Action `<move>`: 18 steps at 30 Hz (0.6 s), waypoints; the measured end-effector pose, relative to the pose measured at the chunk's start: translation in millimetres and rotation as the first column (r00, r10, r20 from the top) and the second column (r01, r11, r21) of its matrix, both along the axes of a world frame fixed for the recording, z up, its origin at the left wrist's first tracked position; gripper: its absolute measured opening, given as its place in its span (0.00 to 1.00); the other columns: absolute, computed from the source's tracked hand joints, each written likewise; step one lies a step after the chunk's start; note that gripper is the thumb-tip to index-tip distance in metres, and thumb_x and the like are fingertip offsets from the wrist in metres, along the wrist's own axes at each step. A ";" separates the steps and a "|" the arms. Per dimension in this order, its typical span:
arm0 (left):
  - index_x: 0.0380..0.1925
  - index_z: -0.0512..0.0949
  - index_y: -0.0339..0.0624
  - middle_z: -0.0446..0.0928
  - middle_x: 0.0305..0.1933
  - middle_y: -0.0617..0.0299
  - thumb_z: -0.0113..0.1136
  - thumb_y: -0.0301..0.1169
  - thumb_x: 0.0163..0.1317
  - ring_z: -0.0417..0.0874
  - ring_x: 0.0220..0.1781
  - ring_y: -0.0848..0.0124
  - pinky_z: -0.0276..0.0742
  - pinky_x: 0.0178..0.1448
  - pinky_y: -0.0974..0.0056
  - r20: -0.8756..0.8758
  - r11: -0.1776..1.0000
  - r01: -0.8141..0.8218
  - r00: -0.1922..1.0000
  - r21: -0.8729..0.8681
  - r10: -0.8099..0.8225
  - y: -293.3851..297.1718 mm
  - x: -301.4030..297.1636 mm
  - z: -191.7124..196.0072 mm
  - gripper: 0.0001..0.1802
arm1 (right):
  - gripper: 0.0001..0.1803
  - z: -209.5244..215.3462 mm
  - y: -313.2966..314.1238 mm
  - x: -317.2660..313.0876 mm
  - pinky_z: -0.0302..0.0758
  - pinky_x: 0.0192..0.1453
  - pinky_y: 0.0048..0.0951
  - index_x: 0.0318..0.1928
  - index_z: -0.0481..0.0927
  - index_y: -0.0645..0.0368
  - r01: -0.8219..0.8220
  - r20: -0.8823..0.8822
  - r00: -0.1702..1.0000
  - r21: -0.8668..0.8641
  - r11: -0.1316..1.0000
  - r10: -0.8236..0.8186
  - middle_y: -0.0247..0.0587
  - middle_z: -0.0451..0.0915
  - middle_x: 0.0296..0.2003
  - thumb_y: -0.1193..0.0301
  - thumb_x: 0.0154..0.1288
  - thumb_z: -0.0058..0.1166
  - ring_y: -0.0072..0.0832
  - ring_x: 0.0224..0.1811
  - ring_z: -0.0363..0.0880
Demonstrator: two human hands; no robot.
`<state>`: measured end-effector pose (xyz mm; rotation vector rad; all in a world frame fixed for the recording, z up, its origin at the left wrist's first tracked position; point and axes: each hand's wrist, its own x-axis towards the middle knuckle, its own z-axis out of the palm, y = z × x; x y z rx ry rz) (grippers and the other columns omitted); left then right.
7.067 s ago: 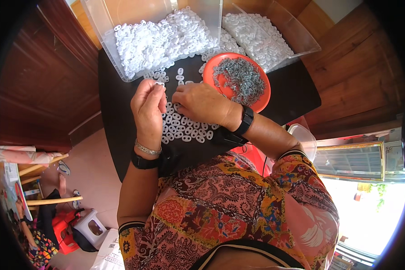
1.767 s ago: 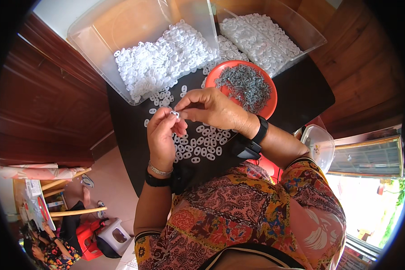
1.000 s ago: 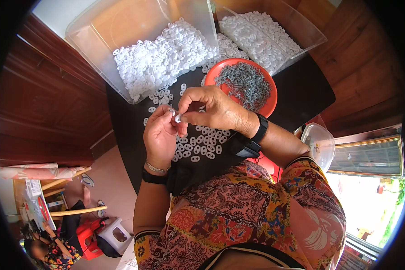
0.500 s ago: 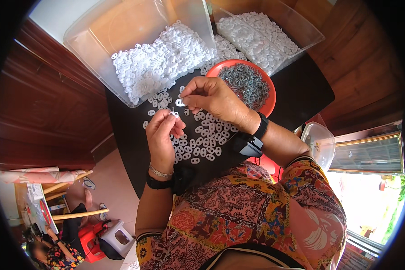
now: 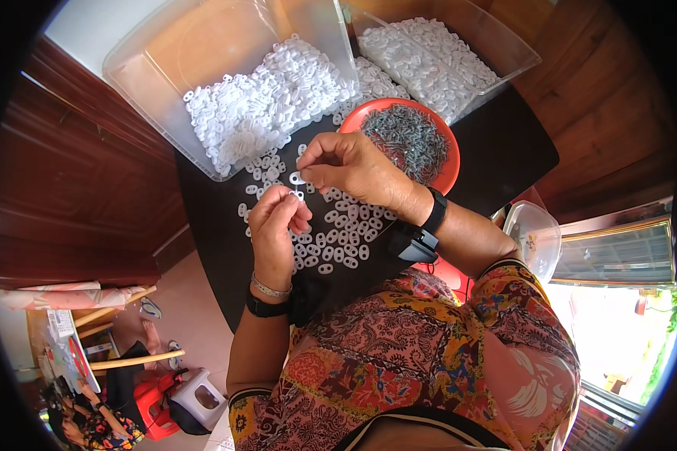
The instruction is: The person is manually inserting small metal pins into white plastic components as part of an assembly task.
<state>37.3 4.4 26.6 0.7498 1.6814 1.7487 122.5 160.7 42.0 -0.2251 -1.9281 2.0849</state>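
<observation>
My left hand (image 5: 273,225) pinches a small white two-hole plastic piece (image 5: 299,195) between thumb and fingertips. A thin metal screw stands up from it. Just above, my right hand (image 5: 353,169) holds another white two-hole piece (image 5: 295,179) by its edge, at the screw's upper end. Whether the screw has entered a hole is too small to tell. Loose white pieces (image 5: 338,237) of the same kind lie spread on the black table (image 5: 226,248) under and around both hands. Beside my right hand, an orange-red bowl (image 5: 453,167) holds a heap of grey screws (image 5: 410,143).
A clear plastic bin (image 5: 158,56) with many white pieces stands at the far left of the table, and a second clear bin (image 5: 515,68) at the far right. At lower left, another person (image 5: 101,421) sits near a red stool (image 5: 154,410).
My two hands have come closer together. The right hand's piece has moved slightly down and left, to the tip of the screw in the left hand's piece, which has shifted slightly right.
</observation>
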 end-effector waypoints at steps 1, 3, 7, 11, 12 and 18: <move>0.24 0.72 0.38 0.74 0.21 0.63 0.46 0.32 0.64 0.71 0.21 0.78 0.65 0.27 0.74 0.010 1.000 -0.001 1.000 -0.006 0.001 -0.1 0.2 0.3 0.12 | 0.06 -0.3 -0.3 -0.1 0.74 0.35 0.18 0.39 0.79 0.65 0.001 0.000 1.000 0.000 1.000 -0.001 0.32 0.79 0.31 0.78 0.62 0.58 0.15 0.29 0.76; 0.24 0.71 0.38 0.74 0.21 0.63 0.46 0.32 0.64 0.71 0.21 0.78 0.65 0.27 0.74 0.021 1.000 0.000 1.000 -0.013 0.000 -0.1 0.3 0.3 0.12 | 0.06 -1.9 -0.7 -0.5 0.74 0.35 0.18 0.39 0.79 0.65 0.001 -0.016 1.000 -0.005 1.000 -0.001 0.32 0.79 0.31 0.77 0.62 0.58 0.15 0.30 0.76; 0.24 0.71 0.38 0.74 0.21 0.63 0.46 0.32 0.64 0.71 0.21 0.78 0.64 0.27 0.74 0.026 1.000 0.007 1.000 -0.007 -0.007 -0.1 -0.3 -1.7 0.12 | 0.06 -3.5 -0.4 -0.4 0.74 0.35 0.18 0.39 0.79 0.65 -0.007 -0.016 1.000 -0.017 1.000 0.006 0.32 0.79 0.31 0.78 0.62 0.58 0.15 0.30 0.76; 0.24 0.71 0.38 0.73 0.21 0.64 0.46 0.32 0.64 0.70 0.20 0.78 0.64 0.26 0.74 0.027 1.000 0.009 1.000 -0.007 -0.009 -0.6 0.1 -2.4 0.12 | 0.06 -2.0 -1.8 -0.2 0.74 0.35 0.18 0.39 0.79 0.65 0.014 -0.019 1.000 -0.001 1.000 -0.014 0.32 0.79 0.31 0.78 0.62 0.58 0.15 0.30 0.76; 0.24 0.71 0.38 0.73 0.21 0.64 0.46 0.32 0.64 0.70 0.20 0.78 0.64 0.26 0.74 0.026 1.000 0.010 1.000 -0.007 -0.010 -0.6 0.2 -2.2 0.12 | 0.06 -1.7 -1.9 -0.2 0.74 0.35 0.18 0.39 0.79 0.65 0.023 -0.015 1.000 0.001 1.000 -0.023 0.32 0.79 0.31 0.78 0.62 0.58 0.15 0.30 0.75; 0.24 0.72 0.39 0.74 0.21 0.64 0.48 0.31 0.63 0.69 0.21 0.80 0.64 0.27 0.75 0.041 1.000 0.004 0.999 0.014 -0.004 -1.3 1.2 0.5 0.11 | 0.05 -2.9 -1.8 -0.2 0.74 0.34 0.18 0.39 0.78 0.65 0.024 -0.029 0.999 -0.006 1.000 -0.024 0.32 0.79 0.31 0.78 0.62 0.58 0.15 0.29 0.75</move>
